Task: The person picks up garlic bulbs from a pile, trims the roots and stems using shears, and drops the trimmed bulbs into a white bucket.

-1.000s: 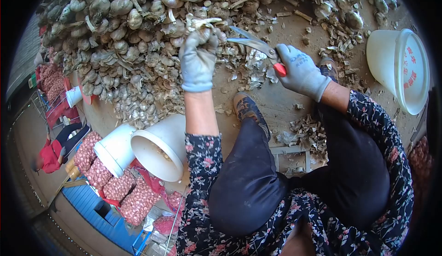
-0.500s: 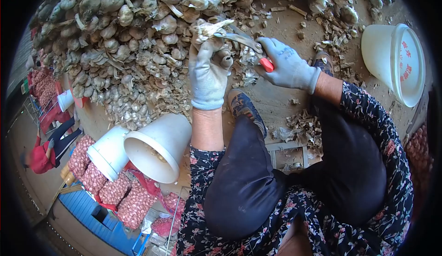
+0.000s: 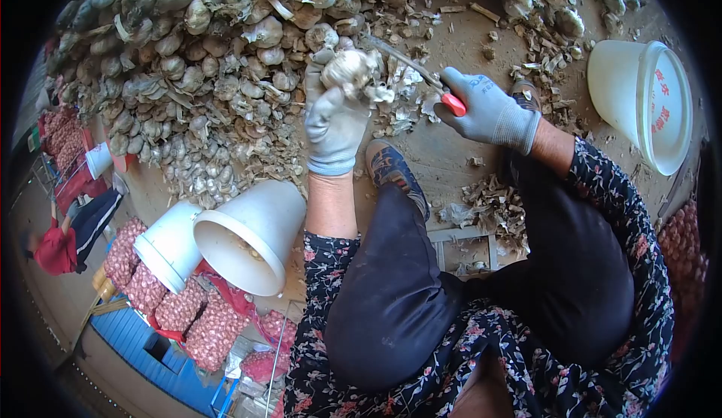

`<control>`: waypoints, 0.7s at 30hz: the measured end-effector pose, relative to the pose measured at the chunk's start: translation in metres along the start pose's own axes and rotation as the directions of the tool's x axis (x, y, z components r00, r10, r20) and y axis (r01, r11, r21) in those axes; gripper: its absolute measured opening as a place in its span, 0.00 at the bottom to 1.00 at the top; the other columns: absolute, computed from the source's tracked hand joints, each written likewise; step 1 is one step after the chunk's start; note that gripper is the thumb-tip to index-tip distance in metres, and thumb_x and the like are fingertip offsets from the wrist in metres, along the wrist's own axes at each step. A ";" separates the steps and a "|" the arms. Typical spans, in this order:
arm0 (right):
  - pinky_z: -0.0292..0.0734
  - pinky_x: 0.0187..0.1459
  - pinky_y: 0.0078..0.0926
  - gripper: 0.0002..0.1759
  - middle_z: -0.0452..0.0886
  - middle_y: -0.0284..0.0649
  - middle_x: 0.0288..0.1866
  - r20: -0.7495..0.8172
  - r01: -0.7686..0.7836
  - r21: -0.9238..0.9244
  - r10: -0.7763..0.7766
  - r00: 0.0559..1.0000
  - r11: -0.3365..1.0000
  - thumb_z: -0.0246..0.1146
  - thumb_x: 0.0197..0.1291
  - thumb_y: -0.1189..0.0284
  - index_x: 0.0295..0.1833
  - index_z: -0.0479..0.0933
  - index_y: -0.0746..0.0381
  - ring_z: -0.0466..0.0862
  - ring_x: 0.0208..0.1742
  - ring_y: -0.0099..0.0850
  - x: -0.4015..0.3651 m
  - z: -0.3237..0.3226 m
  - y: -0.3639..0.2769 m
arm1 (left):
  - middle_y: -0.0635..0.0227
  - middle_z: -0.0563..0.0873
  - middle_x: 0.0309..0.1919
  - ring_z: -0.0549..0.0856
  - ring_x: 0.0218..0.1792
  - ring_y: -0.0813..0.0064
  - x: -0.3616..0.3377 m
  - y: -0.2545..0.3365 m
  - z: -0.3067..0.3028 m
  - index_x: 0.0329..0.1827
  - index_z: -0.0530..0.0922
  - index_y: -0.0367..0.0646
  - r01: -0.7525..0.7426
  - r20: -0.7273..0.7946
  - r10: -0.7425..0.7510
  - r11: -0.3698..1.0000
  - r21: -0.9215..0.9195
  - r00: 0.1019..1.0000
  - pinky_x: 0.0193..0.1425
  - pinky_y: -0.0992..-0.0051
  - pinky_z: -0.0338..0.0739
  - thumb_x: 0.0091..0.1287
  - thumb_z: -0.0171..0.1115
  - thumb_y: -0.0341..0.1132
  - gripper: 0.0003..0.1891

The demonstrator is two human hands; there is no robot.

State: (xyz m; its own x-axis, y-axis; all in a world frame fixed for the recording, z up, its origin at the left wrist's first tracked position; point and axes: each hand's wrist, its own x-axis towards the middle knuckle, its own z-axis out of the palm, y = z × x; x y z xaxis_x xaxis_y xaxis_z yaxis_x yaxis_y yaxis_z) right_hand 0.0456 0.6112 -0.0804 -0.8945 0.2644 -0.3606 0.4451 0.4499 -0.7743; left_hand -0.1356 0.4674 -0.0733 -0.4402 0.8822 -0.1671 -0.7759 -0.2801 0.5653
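My left hand (image 3: 333, 128), in a pale grey glove, is closed around a whitish garlic bulb (image 3: 350, 70) at the upper middle. Loose skins hang at the bulb's right side. My right hand (image 3: 485, 113), gloved too, grips a cutting tool with a red handle (image 3: 453, 104). Its long metal blade (image 3: 406, 60) points up and left, with the tip just beyond the bulb's upper right. Behind both hands lies a large pile of garlic (image 3: 218, 72) with stems and dry skins.
Two white buckets, one tipped (image 3: 252, 237) and one beside it (image 3: 167, 243), are at the left. Another white bucket (image 3: 624, 87) is at the right. Net sacks of garlic (image 3: 214, 331) lie lower left. A person in red (image 3: 56, 250) is at the far left.
The bulb has turned, showing its round side instead of ragged skins. My right hand and the blade have moved slightly right, away from it. The person in red has shifted.
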 end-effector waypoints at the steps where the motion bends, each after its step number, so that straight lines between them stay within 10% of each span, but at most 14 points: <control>1: 0.74 0.42 0.45 0.21 0.79 0.56 0.36 0.004 0.003 0.002 -0.003 1.000 1.000 0.60 0.57 0.62 0.48 0.66 0.66 0.80 0.41 0.53 0.001 0.001 0.002 | 0.63 0.77 0.56 0.82 0.50 0.66 0.000 0.001 -0.011 0.62 0.69 0.50 -0.002 -0.005 0.002 1.000 0.002 1.000 0.51 0.67 0.83 0.60 0.62 0.25 0.26; 4: 0.75 0.46 0.43 0.24 0.77 0.50 0.43 -0.116 0.069 -0.328 -0.113 0.987 0.942 0.61 0.57 0.62 0.54 0.66 0.64 0.80 0.47 0.47 0.000 -0.004 0.002 | 0.57 0.73 0.59 0.78 0.55 0.69 0.002 0.005 -0.017 0.65 0.62 0.42 -0.145 -0.003 0.174 0.829 0.540 0.985 0.56 0.70 0.80 0.55 0.63 0.21 0.33; 14: 0.72 0.47 0.45 0.25 0.77 0.47 0.41 -0.056 0.095 -0.575 -0.156 0.986 0.813 0.60 0.55 0.58 0.51 0.67 0.64 0.80 0.45 0.42 0.002 -0.005 -0.030 | 0.53 0.75 0.54 0.79 0.52 0.70 -0.009 0.022 0.029 0.70 0.50 0.32 0.034 -0.066 0.091 0.317 0.948 0.994 0.54 0.75 0.79 0.49 0.67 0.22 0.45; 21: 0.76 0.36 0.41 0.21 0.79 0.48 0.35 0.024 0.093 -0.567 -0.096 0.995 0.819 0.59 0.57 0.61 0.46 0.67 0.66 0.83 0.35 0.44 0.007 0.010 -0.027 | 0.54 0.76 0.49 0.80 0.46 0.70 -0.012 0.012 0.019 0.70 0.49 0.30 0.024 -0.074 0.161 0.294 0.955 0.984 0.49 0.76 0.80 0.49 0.65 0.24 0.45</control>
State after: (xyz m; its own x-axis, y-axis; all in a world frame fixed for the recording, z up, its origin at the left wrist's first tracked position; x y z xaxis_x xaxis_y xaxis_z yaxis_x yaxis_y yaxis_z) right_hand 0.0273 0.5927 -0.0669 -0.9339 0.1995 -0.2967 0.3056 0.8762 -0.3726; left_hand -0.1313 0.4602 -0.0492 -0.5918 0.7949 -0.1335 0.1928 0.3005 0.9341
